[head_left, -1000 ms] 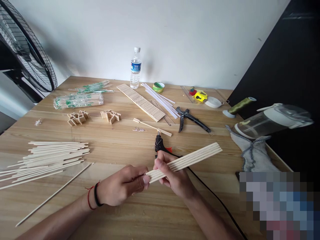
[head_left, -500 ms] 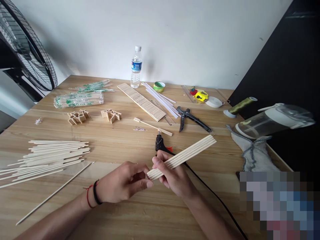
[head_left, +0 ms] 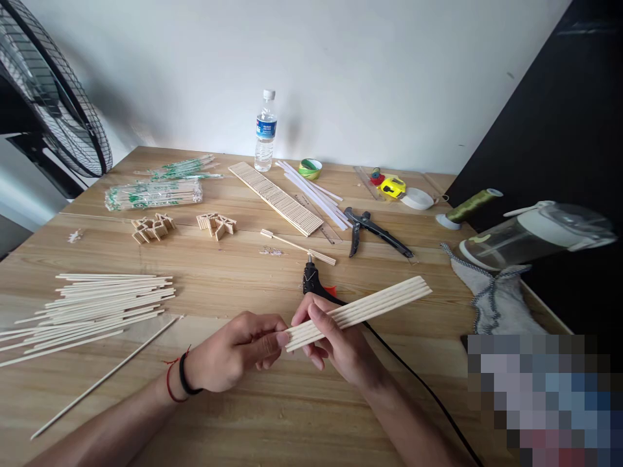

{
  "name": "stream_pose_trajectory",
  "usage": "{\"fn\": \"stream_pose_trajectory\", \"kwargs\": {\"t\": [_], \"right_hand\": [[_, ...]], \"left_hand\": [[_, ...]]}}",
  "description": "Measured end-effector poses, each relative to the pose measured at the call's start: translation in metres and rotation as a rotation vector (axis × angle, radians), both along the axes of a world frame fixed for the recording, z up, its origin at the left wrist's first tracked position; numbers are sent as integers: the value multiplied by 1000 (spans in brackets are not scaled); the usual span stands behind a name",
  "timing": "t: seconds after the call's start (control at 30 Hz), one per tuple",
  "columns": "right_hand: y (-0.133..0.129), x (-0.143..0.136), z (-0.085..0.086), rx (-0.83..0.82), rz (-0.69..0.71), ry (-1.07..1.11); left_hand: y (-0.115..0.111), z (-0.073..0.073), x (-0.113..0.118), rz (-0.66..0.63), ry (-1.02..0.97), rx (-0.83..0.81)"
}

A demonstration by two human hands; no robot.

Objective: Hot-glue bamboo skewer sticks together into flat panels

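Observation:
My right hand (head_left: 338,337) grips a flat row of several pale wooden sticks (head_left: 384,300), lying side by side and slanting up to the right above the table. At the row's lower left end, my left hand (head_left: 243,350) pinches the stick tips between thumb and curled fingers. Just beyond my right hand stands a black glue gun (head_left: 311,279), nozzle up, its lower part hidden behind the hand. A thin stick with short pieces on both ends (head_left: 296,246) lies past its nozzle.
Loose sticks (head_left: 107,305) are spread at the left, one long stick (head_left: 104,378) apart. Farther back lie a slatted wooden strip (head_left: 275,198), white glue sticks (head_left: 316,194), black cutters (head_left: 377,231) and a water bottle (head_left: 265,133). A black cord (head_left: 423,383) runs toward the front right.
The row of sticks has shifted slightly right and tilted a little flatter in my right hand. My left thumb has moved up onto its near end.

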State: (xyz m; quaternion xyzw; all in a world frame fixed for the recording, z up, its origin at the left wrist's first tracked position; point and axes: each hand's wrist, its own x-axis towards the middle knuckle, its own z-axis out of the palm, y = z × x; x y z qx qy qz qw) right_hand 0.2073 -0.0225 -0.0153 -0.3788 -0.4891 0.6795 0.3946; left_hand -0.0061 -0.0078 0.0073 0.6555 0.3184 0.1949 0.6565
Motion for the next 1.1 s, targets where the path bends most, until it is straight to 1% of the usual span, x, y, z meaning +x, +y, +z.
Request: {"fn": "stream_pose_trajectory", "kwargs": {"t": [0.13, 0.3, 0.57, 0.63, 0.77, 0.87, 0.93, 1.0, 1.1], "right_hand": [[0, 1, 2, 37, -19, 4], [0, 3, 3, 47, -41, -5], [1, 1, 5, 65, -57, -55], [1, 1, 4, 48, -86, -56], [3, 1, 0, -18, -153, -19], [4, 2, -4, 0, -195, -61], [3, 1, -6, 42, -166, -125], [2, 0, -6, 81, -102, -178], [1, -1, -6, 109, -49, -216]], "left_hand": [[-1, 0, -1, 20, -44, -1], [-1, -1, -2, 35, -46, 5], [1, -2, -3, 52, 69, 85], [2, -3, -4, 20, 86, 64], [4, 0, -5, -151, 97, 1], [3, 1, -3, -214, 64, -21], [1, 0, -1, -220, 35, -39], [0, -3, 2, -196, 8, -58], [0, -7, 3, -156, 8, -23]]}}
